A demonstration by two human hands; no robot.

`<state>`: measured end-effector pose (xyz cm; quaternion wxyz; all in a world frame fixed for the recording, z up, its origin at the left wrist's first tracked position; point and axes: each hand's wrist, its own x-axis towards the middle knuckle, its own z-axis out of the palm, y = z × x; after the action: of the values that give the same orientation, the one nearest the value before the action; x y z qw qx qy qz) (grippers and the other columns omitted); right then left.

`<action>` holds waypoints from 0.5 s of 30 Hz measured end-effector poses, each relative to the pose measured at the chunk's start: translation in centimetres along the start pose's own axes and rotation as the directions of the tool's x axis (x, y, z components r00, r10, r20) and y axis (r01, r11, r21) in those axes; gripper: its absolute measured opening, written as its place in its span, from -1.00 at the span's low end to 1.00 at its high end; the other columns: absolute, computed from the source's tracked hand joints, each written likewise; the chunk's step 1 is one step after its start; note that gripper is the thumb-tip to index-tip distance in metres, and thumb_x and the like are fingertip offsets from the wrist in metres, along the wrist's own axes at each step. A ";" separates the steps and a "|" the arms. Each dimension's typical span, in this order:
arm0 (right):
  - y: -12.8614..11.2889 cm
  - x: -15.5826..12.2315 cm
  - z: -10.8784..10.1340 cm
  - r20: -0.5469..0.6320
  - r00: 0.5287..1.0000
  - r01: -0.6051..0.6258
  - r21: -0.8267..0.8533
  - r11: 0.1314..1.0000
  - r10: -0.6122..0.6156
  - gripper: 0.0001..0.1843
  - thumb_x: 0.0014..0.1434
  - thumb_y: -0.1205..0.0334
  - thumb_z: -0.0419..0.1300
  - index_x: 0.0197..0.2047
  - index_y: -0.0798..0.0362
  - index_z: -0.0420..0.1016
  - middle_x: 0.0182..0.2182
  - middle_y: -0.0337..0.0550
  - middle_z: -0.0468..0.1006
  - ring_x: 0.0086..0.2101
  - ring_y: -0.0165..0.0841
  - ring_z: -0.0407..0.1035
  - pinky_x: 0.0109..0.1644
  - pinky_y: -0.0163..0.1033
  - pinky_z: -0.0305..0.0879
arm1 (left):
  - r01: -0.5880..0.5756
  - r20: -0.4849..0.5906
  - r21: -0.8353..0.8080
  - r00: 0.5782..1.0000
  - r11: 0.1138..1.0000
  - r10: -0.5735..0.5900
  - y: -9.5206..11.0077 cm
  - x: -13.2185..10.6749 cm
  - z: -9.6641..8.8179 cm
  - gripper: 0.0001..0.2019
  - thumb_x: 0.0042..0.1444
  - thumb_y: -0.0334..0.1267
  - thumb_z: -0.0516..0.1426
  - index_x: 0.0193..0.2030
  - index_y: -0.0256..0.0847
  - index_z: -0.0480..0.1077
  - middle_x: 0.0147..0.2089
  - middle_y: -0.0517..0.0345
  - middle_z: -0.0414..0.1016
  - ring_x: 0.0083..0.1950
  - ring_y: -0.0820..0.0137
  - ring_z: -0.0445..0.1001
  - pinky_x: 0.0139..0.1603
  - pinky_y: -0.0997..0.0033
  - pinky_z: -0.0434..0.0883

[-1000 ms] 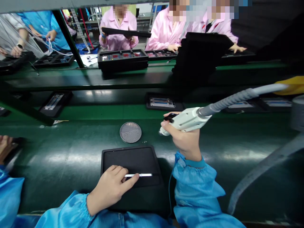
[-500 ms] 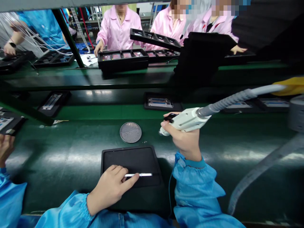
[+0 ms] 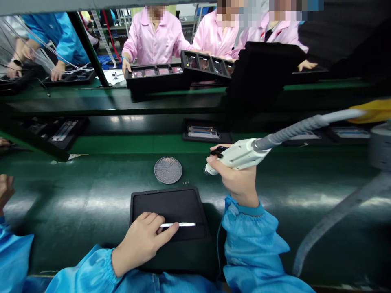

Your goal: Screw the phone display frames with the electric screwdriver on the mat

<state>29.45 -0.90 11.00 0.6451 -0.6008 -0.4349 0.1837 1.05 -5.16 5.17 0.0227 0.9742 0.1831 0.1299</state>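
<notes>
Finding hands apart: left hand (image 3: 140, 240) presses a slim metal strip (image 3: 180, 224), light, likely bendable, best taken by its edges, on a black mat (image 3: 165, 201); right hand (image 3: 235, 179) grips a white hose-fed handpiece (image 3: 238, 156).

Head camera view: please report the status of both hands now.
Left hand on slim white strip, on black pad. Right hand gripping white hose-fed tool, tip off the strip. Perforated metal disc beyond pad, not blocking.

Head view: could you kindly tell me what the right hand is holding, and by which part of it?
The right hand grips a white plastic hose-fed hand gun by its front body, behind the nozzle.
</notes>
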 end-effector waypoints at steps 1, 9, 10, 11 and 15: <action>0.0 0.0 0.0 0.000 1.000 0.000 -0.001 1.000 0.000 -0.79 -0.03 0.26 0.38 -0.27 -0.04 0.53 -0.31 -0.18 0.59 -0.31 -0.23 0.51 -0.16 -0.01 0.53 | 0.000 0.003 0.000 1.000 1.000 0.000 0.0 0.0 0.0 -0.57 0.28 -0.51 -0.04 0.22 -0.16 0.34 -0.21 0.02 0.40 -0.25 0.30 0.37 -0.23 0.27 0.33; 0.2 0.0 0.0 0.003 1.000 -0.007 0.012 1.000 0.007 -0.78 -0.05 0.27 0.39 -0.27 -0.04 0.54 -0.31 -0.19 0.59 -0.31 -0.24 0.51 -0.16 -0.02 0.52 | -0.008 -0.011 -0.009 1.000 1.000 0.008 0.0 0.1 -0.1 -0.58 0.28 -0.51 -0.04 0.22 -0.18 0.34 -0.22 0.01 0.41 -0.26 0.30 0.37 -0.25 0.28 0.32; 0.3 0.0 0.0 0.004 1.000 -0.007 0.015 1.000 0.007 -0.78 -0.05 0.27 0.39 -0.27 -0.04 0.54 -0.31 -0.19 0.59 -0.31 -0.24 0.51 -0.17 -0.03 0.51 | -0.006 -0.014 -0.008 1.000 1.000 0.006 0.0 0.1 -0.1 -0.59 0.28 -0.51 -0.04 0.22 -0.18 0.34 -0.22 0.01 0.41 -0.26 0.30 0.37 -0.26 0.28 0.31; 0.3 0.0 0.0 0.003 1.000 -0.007 0.016 1.000 0.007 -0.78 -0.05 0.28 0.39 -0.28 -0.04 0.53 -0.31 -0.19 0.59 -0.32 -0.24 0.50 -0.18 -0.04 0.51 | -0.003 -0.016 -0.007 1.000 1.000 0.003 0.0 0.2 0.0 -0.59 0.28 -0.51 -0.03 0.22 -0.18 0.34 -0.22 0.02 0.41 -0.27 0.30 0.37 -0.26 0.28 0.31; 0.1 0.0 0.0 0.001 1.000 -0.007 0.013 1.000 0.007 -0.79 -0.05 0.29 0.39 -0.28 -0.04 0.53 -0.33 -0.20 0.59 -0.33 -0.25 0.50 -0.22 -0.05 0.51 | -0.002 -0.013 -0.009 1.000 1.000 0.002 0.0 0.1 0.0 -0.58 0.27 -0.51 -0.03 0.22 -0.19 0.33 -0.22 0.01 0.41 -0.27 0.29 0.37 -0.26 0.28 0.31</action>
<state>29.50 -0.88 10.95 0.6481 -0.5980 -0.4321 0.1889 1.14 -5.12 5.21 0.0259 0.9734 0.1818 0.1371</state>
